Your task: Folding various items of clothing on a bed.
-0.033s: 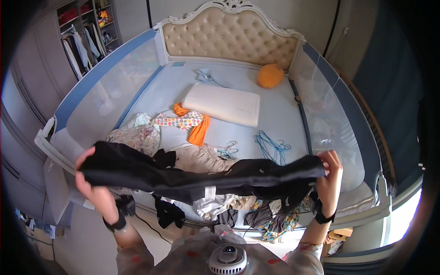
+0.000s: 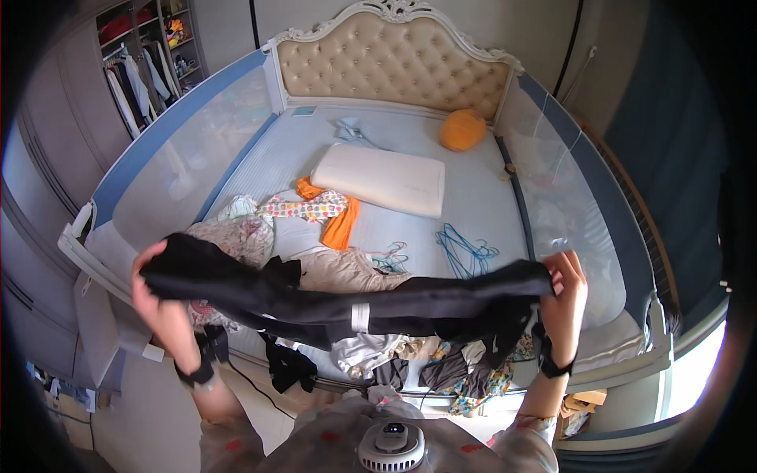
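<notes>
A black garment (image 2: 315,303) is stretched sideways in front of me, above the near edge of the bed. A small white tag-like strip (image 2: 360,318) shows near its middle. My left hand (image 2: 162,303) grips one end, and my right hand (image 2: 564,296) grips the other. Both hands have their fingers closed on the fabric. Below and behind it lie heaped clothes: a beige piece (image 2: 343,270), a patterned bundle (image 2: 244,239) and a white piece (image 2: 363,355). The kind of black garment cannot be made out.
On the bed lie a white pillow (image 2: 382,177), an orange cloth (image 2: 341,225), blue hangers (image 2: 465,251) and an orange round cushion (image 2: 463,130). Mesh rails flank it, including the left rail (image 2: 185,126). A wardrobe (image 2: 59,134) stands at the left. A dark cable (image 2: 260,390) hangs nearby.
The black garment's left end has risen slightly with my left hand, and the cloth hangs a little differently. Both hands keep their hold.
</notes>
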`<control>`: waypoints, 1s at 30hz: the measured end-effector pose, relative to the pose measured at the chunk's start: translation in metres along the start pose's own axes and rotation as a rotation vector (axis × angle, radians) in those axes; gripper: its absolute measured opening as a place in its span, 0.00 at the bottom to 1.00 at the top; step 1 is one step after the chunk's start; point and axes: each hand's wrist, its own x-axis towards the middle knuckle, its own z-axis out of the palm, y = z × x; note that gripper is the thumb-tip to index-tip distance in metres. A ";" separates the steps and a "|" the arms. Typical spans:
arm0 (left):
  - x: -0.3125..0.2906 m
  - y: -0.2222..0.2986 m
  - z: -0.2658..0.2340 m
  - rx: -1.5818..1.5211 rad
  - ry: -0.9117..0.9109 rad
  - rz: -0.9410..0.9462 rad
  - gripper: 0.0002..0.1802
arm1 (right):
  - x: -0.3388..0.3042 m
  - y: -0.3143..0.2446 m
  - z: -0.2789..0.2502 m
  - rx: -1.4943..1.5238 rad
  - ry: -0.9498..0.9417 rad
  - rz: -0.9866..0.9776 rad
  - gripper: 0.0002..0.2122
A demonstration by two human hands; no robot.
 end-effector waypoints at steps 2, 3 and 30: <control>0.013 -0.073 0.007 0.186 -0.027 -0.161 0.18 | 0.009 0.028 0.027 -0.091 0.040 -0.065 0.09; 0.017 -0.099 0.013 0.271 -0.183 -0.138 0.16 | 0.012 0.054 0.046 -0.117 -0.020 -0.055 0.09; -0.115 -0.299 -0.057 0.741 -0.664 -0.557 0.20 | -0.137 0.316 0.183 -0.341 -0.595 0.321 0.17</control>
